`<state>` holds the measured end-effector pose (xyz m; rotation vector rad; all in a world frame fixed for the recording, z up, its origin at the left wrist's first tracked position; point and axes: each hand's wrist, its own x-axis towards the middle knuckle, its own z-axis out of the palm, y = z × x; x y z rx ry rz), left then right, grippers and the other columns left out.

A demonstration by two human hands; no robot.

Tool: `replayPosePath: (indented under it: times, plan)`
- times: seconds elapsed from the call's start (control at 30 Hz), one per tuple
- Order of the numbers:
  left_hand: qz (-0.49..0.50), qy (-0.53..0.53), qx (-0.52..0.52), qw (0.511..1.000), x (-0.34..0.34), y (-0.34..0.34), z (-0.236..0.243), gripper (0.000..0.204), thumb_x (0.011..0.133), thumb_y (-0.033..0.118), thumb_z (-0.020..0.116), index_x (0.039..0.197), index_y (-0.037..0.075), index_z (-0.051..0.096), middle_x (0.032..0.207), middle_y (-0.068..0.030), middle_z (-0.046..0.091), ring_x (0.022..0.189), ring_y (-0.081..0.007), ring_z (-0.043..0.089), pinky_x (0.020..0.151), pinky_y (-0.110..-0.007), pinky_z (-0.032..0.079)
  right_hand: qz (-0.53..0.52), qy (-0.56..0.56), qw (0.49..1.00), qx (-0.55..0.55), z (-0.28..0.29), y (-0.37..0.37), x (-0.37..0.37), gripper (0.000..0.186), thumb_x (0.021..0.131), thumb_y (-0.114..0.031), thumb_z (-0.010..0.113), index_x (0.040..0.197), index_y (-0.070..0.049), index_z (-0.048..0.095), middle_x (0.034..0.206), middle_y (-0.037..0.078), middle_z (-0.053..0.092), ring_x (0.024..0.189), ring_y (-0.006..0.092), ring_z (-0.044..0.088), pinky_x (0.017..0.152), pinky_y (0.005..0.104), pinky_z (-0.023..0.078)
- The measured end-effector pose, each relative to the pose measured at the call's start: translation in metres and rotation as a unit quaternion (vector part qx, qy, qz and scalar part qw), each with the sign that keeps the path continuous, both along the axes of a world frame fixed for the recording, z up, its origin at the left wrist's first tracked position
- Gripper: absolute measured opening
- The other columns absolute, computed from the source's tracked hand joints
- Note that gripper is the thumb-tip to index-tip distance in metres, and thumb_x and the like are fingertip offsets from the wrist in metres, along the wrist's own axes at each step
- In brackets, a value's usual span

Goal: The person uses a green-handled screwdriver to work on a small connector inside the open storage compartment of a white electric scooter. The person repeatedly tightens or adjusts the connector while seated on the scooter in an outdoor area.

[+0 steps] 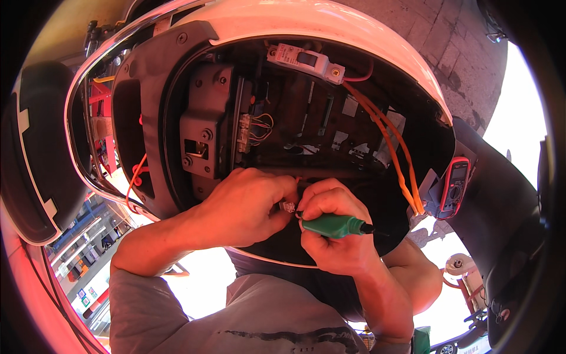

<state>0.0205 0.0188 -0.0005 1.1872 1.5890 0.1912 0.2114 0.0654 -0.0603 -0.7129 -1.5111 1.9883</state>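
My left hand (256,203) is closed in a pinch over the near side of an open scooter body's compartment (354,200). Between its thumb and fingertips is a small pale wire connector (288,206). Just to the right, my right hand (336,227) wraps round a green-handled tool (334,225) with a black end pointing right. The tool's dark thin tip shows close to the connector; I cannot tell whether they touch. The exact kind of tool is not clear. A short reddish wire end (299,179) sticks up between my hands.
A white breaker switch (306,61) lies at the compartment's far rim, with two orange cables (392,135) running right. A metal latch bracket (206,130) and a white multi-wire plug (244,133) sit to the left. A red multimeter (454,187) rests at the right.
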Motion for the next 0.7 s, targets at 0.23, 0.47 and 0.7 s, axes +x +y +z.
replayPosePath:
  times: [0.23, 0.47, 0.7]
  plan:
    - [0.012, -0.007, -0.004, 1.000, 0.0001, -0.0002, -0.0005, 0.013, 0.078, 0.006, 0.072, 0.089, 0.002, 0.068, 0.078, -0.0145, 0.069, 0.070, -0.0350, 0.069, 0.060, -0.041, 0.053, 0.001, 0.009, 1.000, 0.002, 0.0009, 0.0013, -0.0010, 0.032, 0.068, 0.014, 0.065, 0.094, -0.004, 0.062, 0.093, 0.013, 0.062, 0.081, 0.0281, 0.063, 0.070, 0.0322, 0.051]
    - [0.026, -0.017, -0.010, 0.999, -0.0001, -0.0007, -0.0015, 0.013, 0.078, 0.007, 0.072, 0.089, 0.003, 0.067, 0.078, -0.0146, 0.069, 0.069, -0.0345, 0.069, 0.060, -0.041, 0.052, 0.003, 0.002, 1.000, 0.001, 0.0002, 0.0000, -0.0005, 0.032, 0.067, 0.013, 0.066, 0.094, -0.004, 0.062, 0.092, 0.013, 0.063, 0.081, 0.0281, 0.063, 0.070, 0.0323, 0.052]
    - [0.018, -0.007, -0.009, 1.000, -0.0002, -0.0022, -0.0020, 0.013, 0.078, 0.008, 0.072, 0.089, 0.002, 0.067, 0.079, -0.0156, 0.069, 0.071, -0.0359, 0.069, 0.061, -0.042, 0.052, 0.012, 0.005, 1.000, 0.009, 0.0003, 0.0014, 0.0001, 0.035, 0.065, 0.014, 0.067, 0.095, -0.004, 0.065, 0.096, 0.014, 0.063, 0.081, 0.0285, 0.064, 0.072, 0.0316, 0.052]
